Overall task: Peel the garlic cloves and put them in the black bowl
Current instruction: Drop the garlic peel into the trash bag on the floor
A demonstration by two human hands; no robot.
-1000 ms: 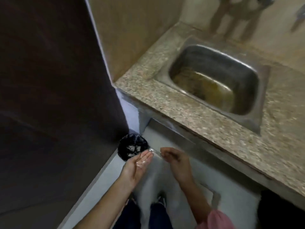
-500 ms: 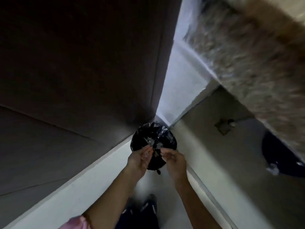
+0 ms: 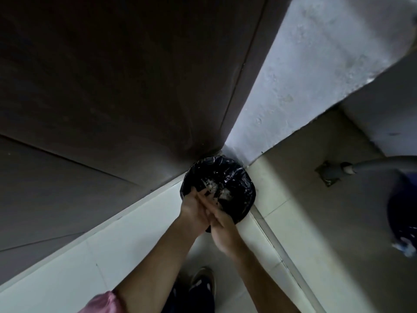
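Left hand [image 3: 194, 210] and right hand [image 3: 222, 224] pressed palm to palm, fingers straight, above a bin lined with a black bag [image 3: 234, 188]; whether anything lies between the palms is hidden. Pale scraps [image 3: 222, 193] in the bag are indistinct. No garlic or bowl identifiable. A shoe [image 3: 202, 283] shows on the floor [image 3: 293, 222], with a dark object [image 3: 401, 211] cut off at right.

pink sleeve [image 3: 102, 302], dark trousers [image 3: 191, 300], dark shoe [image 3: 203, 282]

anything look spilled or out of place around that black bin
Nothing looks spilled. The pale scraps sit inside the black-lined bin in the floor corner, and the tiles beside it show no litter. The left hand and right hand are pressed together over its near rim.
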